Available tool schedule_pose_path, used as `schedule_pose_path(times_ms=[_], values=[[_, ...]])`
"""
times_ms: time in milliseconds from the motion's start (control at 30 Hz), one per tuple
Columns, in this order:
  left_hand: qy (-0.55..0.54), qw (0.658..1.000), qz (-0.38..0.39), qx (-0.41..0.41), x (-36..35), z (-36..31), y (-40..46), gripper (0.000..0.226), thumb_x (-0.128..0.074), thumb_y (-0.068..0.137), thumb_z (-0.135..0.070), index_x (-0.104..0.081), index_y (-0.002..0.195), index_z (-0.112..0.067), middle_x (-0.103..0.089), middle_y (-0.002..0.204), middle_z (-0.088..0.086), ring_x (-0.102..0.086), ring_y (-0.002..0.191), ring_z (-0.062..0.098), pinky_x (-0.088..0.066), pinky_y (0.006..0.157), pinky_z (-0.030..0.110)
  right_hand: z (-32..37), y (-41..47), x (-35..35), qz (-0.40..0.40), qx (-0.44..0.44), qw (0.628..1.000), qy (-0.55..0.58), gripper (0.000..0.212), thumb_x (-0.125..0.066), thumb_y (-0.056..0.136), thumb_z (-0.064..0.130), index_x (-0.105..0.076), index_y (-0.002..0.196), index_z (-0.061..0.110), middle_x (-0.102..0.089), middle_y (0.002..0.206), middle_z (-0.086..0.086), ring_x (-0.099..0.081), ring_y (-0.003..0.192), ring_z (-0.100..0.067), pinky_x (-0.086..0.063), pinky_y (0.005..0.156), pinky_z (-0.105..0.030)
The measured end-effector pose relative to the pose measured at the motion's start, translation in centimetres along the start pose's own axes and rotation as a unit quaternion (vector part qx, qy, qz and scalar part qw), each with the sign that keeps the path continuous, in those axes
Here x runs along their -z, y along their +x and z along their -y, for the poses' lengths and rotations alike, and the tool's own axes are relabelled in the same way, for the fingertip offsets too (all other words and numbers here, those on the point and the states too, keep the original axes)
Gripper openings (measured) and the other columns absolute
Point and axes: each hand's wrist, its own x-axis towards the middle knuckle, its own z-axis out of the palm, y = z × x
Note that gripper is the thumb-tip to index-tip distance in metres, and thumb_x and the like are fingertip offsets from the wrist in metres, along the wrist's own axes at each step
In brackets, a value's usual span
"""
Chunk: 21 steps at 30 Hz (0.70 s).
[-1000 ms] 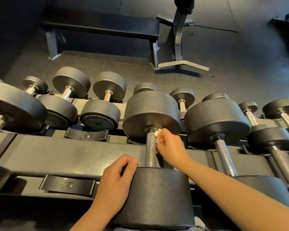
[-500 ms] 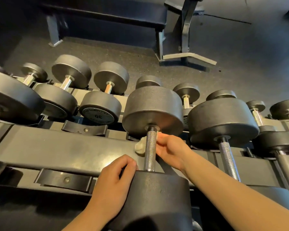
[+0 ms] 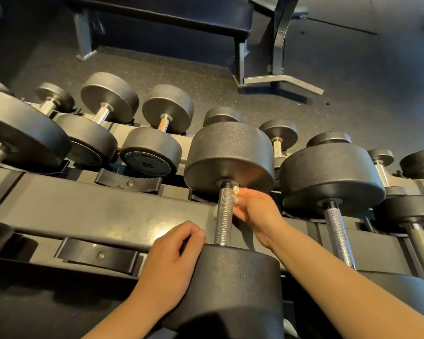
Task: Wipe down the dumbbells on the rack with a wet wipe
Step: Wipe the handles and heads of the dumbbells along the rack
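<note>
Slid up knurled handle toward far head: right hand pinching wet wipe; left hand curled over near head.

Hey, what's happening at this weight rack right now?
A person is cleaning a big dumbbell on the rack. The right hand holds a wet wipe against the top of the knurled handle, just under the far head. The left hand grips the edge of the near head to steady it. Other dumbbells sit in rows alongside.
</note>
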Motion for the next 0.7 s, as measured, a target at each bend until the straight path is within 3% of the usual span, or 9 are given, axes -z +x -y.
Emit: schedule_pose_path(times_ms=[100, 167, 267, 333, 400, 467, 533, 600, 700], values=[[0.004, 1.0, 0.004, 0.002, 0.0, -0.4, -0.1, 0.041, -0.044, 0.086, -0.051, -0.058, 0.073, -0.014, -0.058, 0.072, -0.004, -0.053, 0.074, 0.014, -0.037, 0.063, 0.016, 0.2, 0.2, -0.5, 0.046, -0.067, 0.993, 0.081, 0.031, -0.034, 0.096, -0.003, -0.058, 0.114, -0.01, -0.067, 0.107, -0.026, -0.069, 0.094, -0.031, -0.057, 0.076, -0.034], [0.003, 1.0, 0.008, 0.002, 0.0, -0.4, -0.1, 0.051, -0.037, 0.077, -0.061, -0.058, 0.074, -0.015, -0.059, 0.074, -0.004, -0.053, 0.075, 0.013, -0.038, 0.064, 0.016, 0.1, 0.2, -0.6, 0.031, -0.036, 0.996, 0.07, 0.025, -0.044, 0.092, -0.004, -0.063, 0.109, -0.009, -0.069, 0.101, -0.025, -0.07, 0.091, -0.031, -0.058, 0.075, -0.034], [-0.009, 1.0, 0.002, 0.006, 0.1, -0.4, -0.2, 0.042, -0.045, 0.083, -0.055, -0.058, 0.071, -0.017, -0.059, 0.073, -0.005, -0.053, 0.071, 0.008, -0.039, 0.064, 0.014, 0.6, -1.0, 0.4, -0.046, 0.123, 0.982, -0.134, 0.015, -0.063, 0.085, 0.0, -0.072, 0.093, 0.008, -0.071, 0.089, -0.01, -0.068, 0.075, -0.008, -0.054, 0.076, -0.016], [-0.009, 1.0, 0.0, 0.011, 0.1, -0.3, -0.1, 0.032, -0.053, 0.096, -0.034, -0.058, 0.07, -0.016, -0.058, 0.07, -0.006, -0.052, 0.07, 0.007, -0.038, 0.063, 0.014, 1.5, -1.9, 0.7, -0.082, 0.304, 0.881, -0.354, 0.022, -0.066, 0.086, 0.008, -0.072, 0.104, 0.019, -0.069, 0.09, 0.004, -0.062, 0.075, 0.003, -0.042, 0.075, -0.002], [-0.004, 1.0, 0.003, 0.012, 0.1, -0.3, 0.0, 0.028, -0.052, 0.096, -0.023, -0.057, 0.07, -0.015, -0.057, 0.069, -0.007, -0.051, 0.07, 0.007, -0.037, 0.062, 0.015, 2.3, -1.8, 0.0, -0.039, 0.409, 0.755, -0.511, 0.03, -0.063, 0.089, 0.009, -0.068, 0.116, 0.019, -0.069, 0.105, 0.002, -0.064, 0.095, -0.011, -0.042, 0.086, -0.011], [-0.002, 1.0, 0.008, 0.012, 0.0, -0.4, -0.1, 0.027, -0.051, 0.096, -0.022, -0.057, 0.07, -0.015, -0.057, 0.069, -0.007, -0.051, 0.069, 0.006, -0.037, 0.062, 0.015, 2.5, -1.5, -1.4, -0.032, 0.444, 0.594, -0.67, 0.029, -0.061, 0.087, 0.007, -0.067, 0.114, 0.017, -0.066, 0.108, -0.006, -0.061, 0.098, -0.024, -0.049, 0.082, -0.028], [-0.002, 1.0, 0.005, 0.012, 0.0, -0.4, -0.1, 0.028, -0.051, 0.097, -0.024, -0.057, 0.07, -0.016, -0.057, 0.069, -0.007, -0.051, 0.069, 0.006, -0.037, 0.062, 0.015, 2.7, -1.5, -2.5, -0.009, 0.478, 0.423, -0.77, 0.018, -0.063, 0.085, 0.012, -0.068, 0.102, 0.014, -0.06, 0.104, -0.006, -0.057, 0.096, -0.024, -0.046, 0.072, -0.03], [-0.003, 1.0, 0.001, 0.012, -0.1, -0.4, -0.1, 0.033, -0.05, 0.099, -0.031, -0.057, 0.07, -0.017, -0.058, 0.071, -0.006, -0.051, 0.069, 0.006, -0.037, 0.062, 0.015, 2.9, -1.6, -3.3, 0.099, 0.441, 0.317, -0.834, 0.024, -0.047, 0.095, 0.016, -0.065, 0.112, 0.013, -0.052, 0.119, -0.005, -0.046, 0.111, -0.025, -0.037, 0.079, -0.032], [-0.004, 1.0, 0.001, 0.018, 0.0, -0.4, -0.1, 0.033, -0.049, 0.098, -0.034, -0.058, 0.07, -0.019, -0.06, 0.073, -0.007, -0.053, 0.07, 0.005, -0.038, 0.063, 0.014, 4.5, -2.0, -4.9, 0.151, 0.387, 0.223, -0.882, 0.031, -0.039, 0.1, 0.018, -0.058, 0.124, 0.014, -0.055, 0.123, -0.003, -0.043, 0.115, -0.022, -0.031, 0.076, -0.029]])
